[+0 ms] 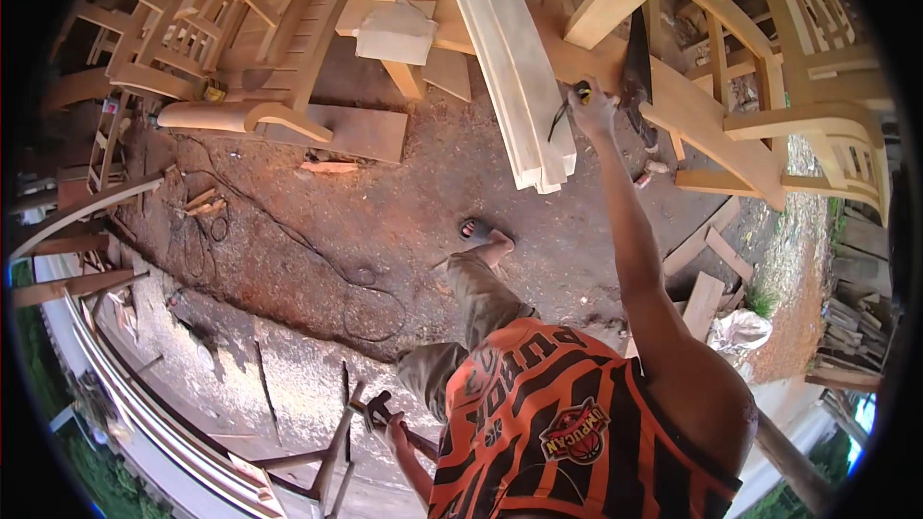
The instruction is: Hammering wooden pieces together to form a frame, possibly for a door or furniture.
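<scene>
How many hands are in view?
2: right hand beside the pale boards, holding a black-and-yellow object; left hand lower, holding a dark tool. Others may be hidden.

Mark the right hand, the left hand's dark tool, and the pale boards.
Right hand [593,114]: head view, back of the hand.
Dark tool [378,410]: head view, its black end.
Pale boards [511,56]: head view, upper face.

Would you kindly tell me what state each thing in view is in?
Right hand: closed around a small black-and-yellow object, beside the pale boards.
Left hand: closed on a dark-headed tool.
Pale boards: bundled lengthwise, ends nearly even.
Dark cable: uncoiled along the ground, loosely looped.
White sack: crumpled.
Sandal: worn on a foot.
Slatted wooden furniture: frames joined together.
</scene>
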The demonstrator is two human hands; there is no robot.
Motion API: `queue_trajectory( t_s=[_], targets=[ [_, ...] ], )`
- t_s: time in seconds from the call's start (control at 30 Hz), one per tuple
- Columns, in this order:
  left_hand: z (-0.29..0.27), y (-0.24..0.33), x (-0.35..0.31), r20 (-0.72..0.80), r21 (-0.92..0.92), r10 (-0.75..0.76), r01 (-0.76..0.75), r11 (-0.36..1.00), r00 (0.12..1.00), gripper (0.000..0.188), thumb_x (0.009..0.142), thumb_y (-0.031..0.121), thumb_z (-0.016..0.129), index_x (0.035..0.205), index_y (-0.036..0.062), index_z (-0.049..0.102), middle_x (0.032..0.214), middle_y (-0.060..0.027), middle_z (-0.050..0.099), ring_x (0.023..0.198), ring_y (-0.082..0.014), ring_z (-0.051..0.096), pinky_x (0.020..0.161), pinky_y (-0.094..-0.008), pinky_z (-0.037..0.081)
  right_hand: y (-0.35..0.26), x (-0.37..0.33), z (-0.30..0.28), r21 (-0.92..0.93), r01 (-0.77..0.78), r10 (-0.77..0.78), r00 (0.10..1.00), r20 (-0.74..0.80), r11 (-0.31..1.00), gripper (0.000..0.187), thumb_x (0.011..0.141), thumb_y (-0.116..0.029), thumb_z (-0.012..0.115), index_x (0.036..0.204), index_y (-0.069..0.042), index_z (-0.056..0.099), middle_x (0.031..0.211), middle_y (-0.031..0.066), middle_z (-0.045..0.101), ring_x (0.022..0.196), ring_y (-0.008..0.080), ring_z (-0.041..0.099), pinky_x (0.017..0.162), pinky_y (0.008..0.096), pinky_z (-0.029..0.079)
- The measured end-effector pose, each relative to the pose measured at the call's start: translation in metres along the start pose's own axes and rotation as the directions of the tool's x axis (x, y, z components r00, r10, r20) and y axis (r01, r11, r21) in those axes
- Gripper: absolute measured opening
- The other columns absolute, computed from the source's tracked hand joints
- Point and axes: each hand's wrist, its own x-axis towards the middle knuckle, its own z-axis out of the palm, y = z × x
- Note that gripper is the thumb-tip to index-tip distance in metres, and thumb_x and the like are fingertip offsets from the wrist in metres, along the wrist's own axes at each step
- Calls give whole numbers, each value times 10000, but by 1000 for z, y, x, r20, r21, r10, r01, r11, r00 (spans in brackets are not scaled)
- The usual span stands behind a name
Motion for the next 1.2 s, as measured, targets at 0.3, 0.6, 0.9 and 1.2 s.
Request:
queue_trajectory(
  t_s=[0.3, 0.6, 0.9, 1.2],
  targets=[
    [14, -21, -110, -130, 57, -257, 266, 962, 958, 420, 636, -91, 710, 1032, 42, 669, 968, -37, 645, 859, -184, 592, 728, -346, 519, 62, 121, 26, -407, -251, 221, 968, -119, 878, 746, 900, -378, 666, 1549, -165, 366, 1570, 378, 176, 1410, 495, 270, 1096, 563, 354],
    [62, -30, -133, -156, -42, -329, 326, 944, 931, 407, 642, -84, 708, 1026, 46, 671, 924, -28, 644, 807, -172, 596, 679, -333, 519, -111, 109, 71, -193, -40, 73, 983, 171, 980, 1347, 646, -762, 783, 1628, -211, 44, 1537, 368, 230, 1418, 486, 298, 1110, 621, 336],
    [63, -82, -159, -245, -222, -353, 302, 927, 903, 395, 648, -76, 706, 1021, 49, 674, 879, -18, 644, 756, -160, 601, 629, -319, 518, -110, 127, 97, -146, 57, -14, 959, 284, 988, 1028, 694, -776, 706, 1182, 127, 650, 1158, 282, 689, 1127, 400, 658, 953, 454, 543],
    [44, -106, -208, -312, -441, -479, 321, 838, 821, 262, 721, 1, 753, 926, 44, 594, 705, -24, 567, 545, -131, 550, 503, -303, 467, -43, 90, 7, 248, 63, -157, 912, 379, 967, 688, 767, -470, 783, 1169, 77, 674, 1081, 192, 731, 987, 330, 693, 907, 405, 536]
  ],
)
